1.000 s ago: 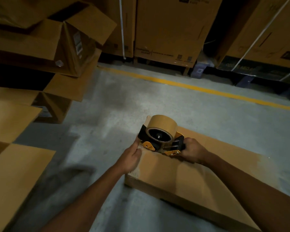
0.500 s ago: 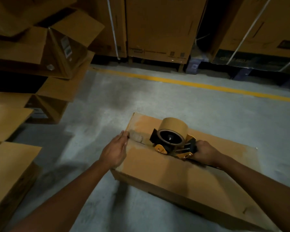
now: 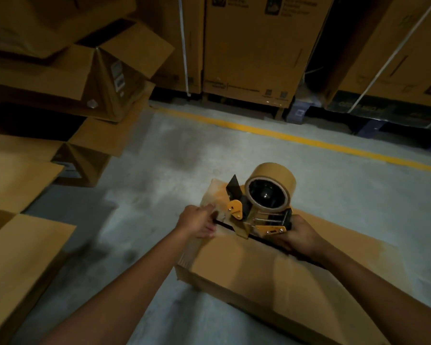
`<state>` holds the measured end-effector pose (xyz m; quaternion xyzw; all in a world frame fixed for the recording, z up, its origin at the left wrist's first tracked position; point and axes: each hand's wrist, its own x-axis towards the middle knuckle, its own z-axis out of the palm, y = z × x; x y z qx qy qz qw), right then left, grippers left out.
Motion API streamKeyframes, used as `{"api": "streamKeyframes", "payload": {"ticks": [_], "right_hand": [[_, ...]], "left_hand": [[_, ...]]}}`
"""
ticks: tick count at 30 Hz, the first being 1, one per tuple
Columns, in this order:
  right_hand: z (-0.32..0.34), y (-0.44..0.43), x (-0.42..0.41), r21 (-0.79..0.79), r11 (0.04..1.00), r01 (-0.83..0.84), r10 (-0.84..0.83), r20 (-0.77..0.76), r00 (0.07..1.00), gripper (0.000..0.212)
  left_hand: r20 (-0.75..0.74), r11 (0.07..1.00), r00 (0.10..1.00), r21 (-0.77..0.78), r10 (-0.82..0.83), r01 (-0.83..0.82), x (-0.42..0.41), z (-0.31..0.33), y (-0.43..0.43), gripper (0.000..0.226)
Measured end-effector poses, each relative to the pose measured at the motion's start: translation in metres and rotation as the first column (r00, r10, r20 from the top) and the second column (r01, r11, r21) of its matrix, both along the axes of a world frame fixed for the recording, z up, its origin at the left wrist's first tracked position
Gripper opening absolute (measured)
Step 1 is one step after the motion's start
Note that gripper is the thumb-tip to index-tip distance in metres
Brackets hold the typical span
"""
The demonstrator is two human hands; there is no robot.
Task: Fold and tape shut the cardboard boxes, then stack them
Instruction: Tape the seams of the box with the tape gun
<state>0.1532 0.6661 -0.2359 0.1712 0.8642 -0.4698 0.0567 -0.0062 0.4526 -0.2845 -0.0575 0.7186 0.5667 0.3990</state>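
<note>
**Box-taping station, floor level: hands, tool and stock**

Left hand (image 3: 199, 222): arm reaching forward, fingers curled over the left end of the cardboard box (image 3: 271, 272), holding it at the dark seam between the flaps. Blur hides whether tape lies under the fingers.

Right hand (image 3: 301, 236): wrapped closed round the handle of the tape dispenser (image 3: 254, 217), whose base sits on the seam, tilted up to the left.

Cardboard box: plain brown corrugated, long and low, flaps folded in with a narrow gap showing. It lies on the floor (image 3: 184, 158) on the near side of the yellow line (image 3: 309, 141).

Tape dispenser: yellow metal plates, black frame and blade guard, a coil spring, and a roll of brown tape (image 3: 270, 186) on a black hub.

Floor: grey concrete, stained and dusty.

Open boxes (image 3: 105, 78): stacked by the floor's left edge, flaps splayed, with small white labels too blurred to read.

Large cartons (image 3: 251, 46): along the far edge, bound with white straps (image 3: 184, 46); the printing on them is illegible.
</note>
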Motion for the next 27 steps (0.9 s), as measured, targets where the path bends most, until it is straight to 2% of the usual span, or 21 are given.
{"api": "streamKeyframes", "payload": {"ticks": [3, 5, 8, 11, 14, 16, 19, 23, 27], "right_hand": [[0.011, -0.008, -0.017, 0.006, 1.000, 0.008, -0.008, -0.006, 1.000, 0.034], [0.019, -0.008, -0.024, -0.028, 0.999, 0.030, -0.029, 0.019, 0.999, 0.041], [0.033, -0.006, -0.034, -0.081, 0.996, 0.043, -0.041, 0.027, 0.999, 0.032], [0.045, -0.007, -0.041, -0.098, 0.995, 0.016, -0.018, -0.017, 1.000, 0.034], [0.049, -0.010, -0.044, -0.113, 0.994, -0.002, -0.002, -0.041, 0.999, 0.045], [0.049, -0.013, -0.044, -0.117, 0.993, -0.021, 0.016, -0.042, 0.999, 0.040], [0.043, -0.018, -0.044, -0.085, 0.995, -0.043, 0.041, -0.031, 0.999, 0.039], [0.035, -0.021, -0.044, -0.054, 0.998, -0.029, 0.028, -0.005, 1.000, 0.046], [0.023, -0.017, -0.047, -0.027, 0.999, -0.017, 0.018, 0.028, 0.999, 0.042]], "left_hand": [[0.227, 0.996, 0.971, 0.054, -0.079, 0.069, 0.008, 0.003, 0.004, 0.052], [0.413, 0.977, 0.892, 0.180, -0.183, 0.118, 0.014, -0.002, 0.008, 0.062], [0.615, 0.905, 0.758, 0.417, -0.217, -0.079, 0.019, -0.008, 0.016, 0.074], [0.671, 0.824, 0.726, 0.491, -0.149, -0.284, 0.021, -0.007, 0.017, 0.070], [0.650, 0.750, 0.755, 0.544, -0.094, -0.375, 0.012, 0.001, 0.008, 0.045], [0.617, 0.739, 0.786, 0.543, -0.028, -0.399, 0.001, 0.005, 0.001, 0.029], [0.526, 0.798, 0.842, 0.456, 0.115, -0.394, -0.013, 0.008, -0.007, 0.027], [0.239, 0.889, 0.934, 0.314, 0.265, -0.333, -0.033, 0.009, -0.018, 0.014], [0.021, 0.951, 0.981, 0.241, 0.194, -0.193, -0.048, 0.006, -0.031, 0.013]]}}
